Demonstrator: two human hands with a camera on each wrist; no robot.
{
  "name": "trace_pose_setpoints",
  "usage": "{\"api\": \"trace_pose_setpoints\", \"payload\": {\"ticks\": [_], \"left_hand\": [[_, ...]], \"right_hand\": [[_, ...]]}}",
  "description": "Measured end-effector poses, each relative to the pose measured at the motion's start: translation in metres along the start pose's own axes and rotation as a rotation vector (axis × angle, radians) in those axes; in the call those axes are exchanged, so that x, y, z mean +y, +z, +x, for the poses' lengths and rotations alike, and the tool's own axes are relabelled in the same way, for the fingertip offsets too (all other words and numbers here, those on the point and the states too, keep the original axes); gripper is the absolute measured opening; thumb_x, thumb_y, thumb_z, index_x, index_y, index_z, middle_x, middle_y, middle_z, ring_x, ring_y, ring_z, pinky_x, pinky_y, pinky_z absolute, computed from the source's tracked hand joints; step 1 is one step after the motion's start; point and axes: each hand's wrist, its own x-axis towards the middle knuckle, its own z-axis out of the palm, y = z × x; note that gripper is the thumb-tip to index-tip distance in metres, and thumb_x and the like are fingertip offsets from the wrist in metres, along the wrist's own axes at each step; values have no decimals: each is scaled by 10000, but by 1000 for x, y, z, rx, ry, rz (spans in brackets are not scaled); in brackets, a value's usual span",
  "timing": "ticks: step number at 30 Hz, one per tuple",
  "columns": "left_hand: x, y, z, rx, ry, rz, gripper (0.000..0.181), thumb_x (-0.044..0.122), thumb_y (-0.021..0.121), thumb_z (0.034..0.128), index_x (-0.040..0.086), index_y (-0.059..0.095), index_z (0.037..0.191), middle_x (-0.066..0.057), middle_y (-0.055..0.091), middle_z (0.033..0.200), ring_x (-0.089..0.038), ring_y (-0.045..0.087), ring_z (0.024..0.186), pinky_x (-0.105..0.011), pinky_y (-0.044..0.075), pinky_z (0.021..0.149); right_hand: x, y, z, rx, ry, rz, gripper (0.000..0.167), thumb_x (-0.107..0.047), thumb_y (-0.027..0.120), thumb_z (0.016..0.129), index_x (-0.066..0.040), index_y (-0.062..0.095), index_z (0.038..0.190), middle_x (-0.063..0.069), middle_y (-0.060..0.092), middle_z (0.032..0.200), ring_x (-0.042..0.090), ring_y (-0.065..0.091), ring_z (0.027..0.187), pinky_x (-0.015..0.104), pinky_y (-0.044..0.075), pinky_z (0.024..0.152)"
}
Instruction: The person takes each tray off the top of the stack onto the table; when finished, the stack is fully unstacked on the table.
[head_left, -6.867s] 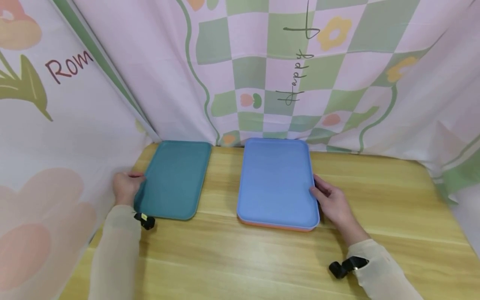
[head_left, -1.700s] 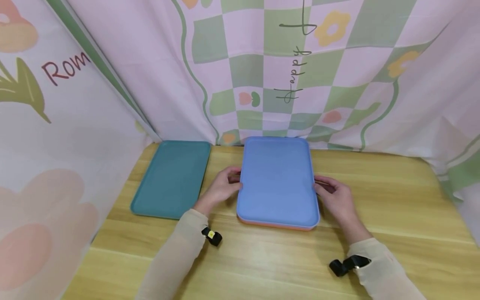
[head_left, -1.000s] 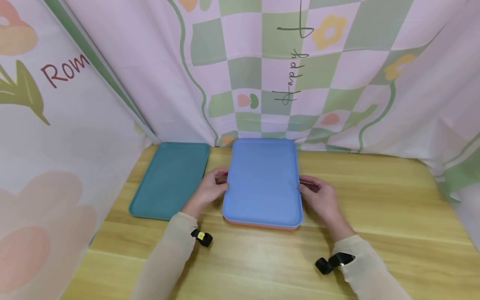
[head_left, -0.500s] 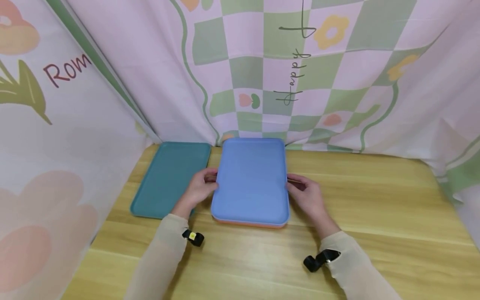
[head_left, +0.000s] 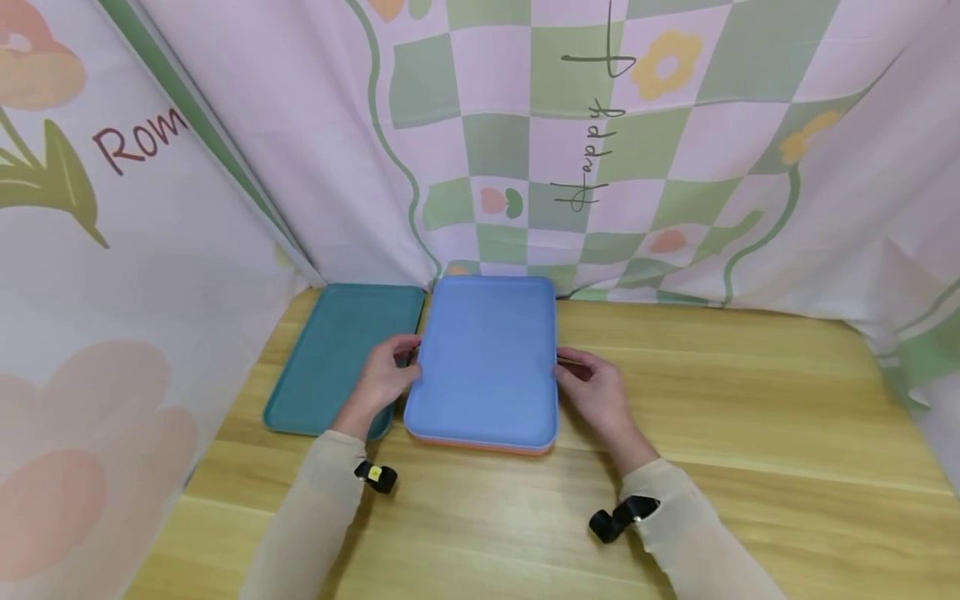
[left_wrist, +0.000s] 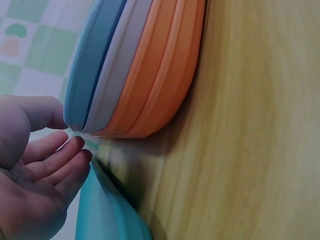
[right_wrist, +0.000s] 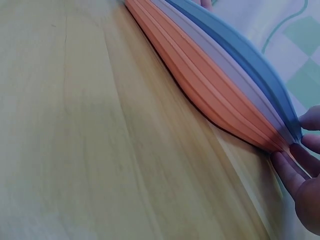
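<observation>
A stack of rectangular trays (head_left: 487,358) lies flat on the wooden table, blue on top. Its side shows a blue tray (left_wrist: 95,65), a lilac layer (left_wrist: 117,75) and orange layers (right_wrist: 200,75) beneath. The left hand (head_left: 384,375) holds the stack's left edge, thumb at the blue rim and bent fingers lower down. Opposite it, the right hand (head_left: 596,392) holds the right edge, its fingertips against the tray rims. A teal tray (head_left: 330,358) lies close to the left of the stack, partly hidden under the left hand and wrist.
Patterned curtains (head_left: 495,150) hang along the back and left edges of the table (head_left: 750,400). Bare wood shows to the right of the stack and in front of it. Each wrist wears a black strap with a small device (head_left: 377,477).
Both hands and the stack have moved left along the table, narrowing the gap to the teal tray. Earliest, the left hand was at the teal tray's left edge; it then came to the stack.
</observation>
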Motion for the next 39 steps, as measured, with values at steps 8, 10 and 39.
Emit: {"api": "trace_pose_setpoints", "payload": {"ticks": [8, 10, 39], "left_hand": [[-6, -8, 0, 0, -22, 11, 550, 68, 659, 1008, 8, 550, 1544, -231, 559, 1569, -427, 516, 1473, -579, 466, 1209], [-7, -9, 0, 0, -30, 7, 558, 63, 658, 1007, -1, 540, 1549, -238, 556, 1570, -427, 518, 1472, -571, 459, 1220], [-20, -23, -1, -59, -102, -128, 482, 154, 516, 1125, 41, 512, 1593, -193, 504, 1634, -377, 464, 1522, -556, 405, 1266]], "right_hand": [[-4, 8, 1, -3, -5, -12, 398, -135, 687, 1044, 29, 685, 1407, 262, 719, 1372, 388, 712, 1257, 80, 518, 890], [-5, 10, 2, -6, -9, -9, 396, -126, 685, 1043, 30, 685, 1407, 261, 717, 1374, 386, 712, 1253, 82, 520, 893], [-16, 34, 2, 14, 32, -66, 382, -145, 727, 1009, 59, 718, 1333, 267, 771, 1244, 390, 749, 1172, 381, 632, 971]]}}
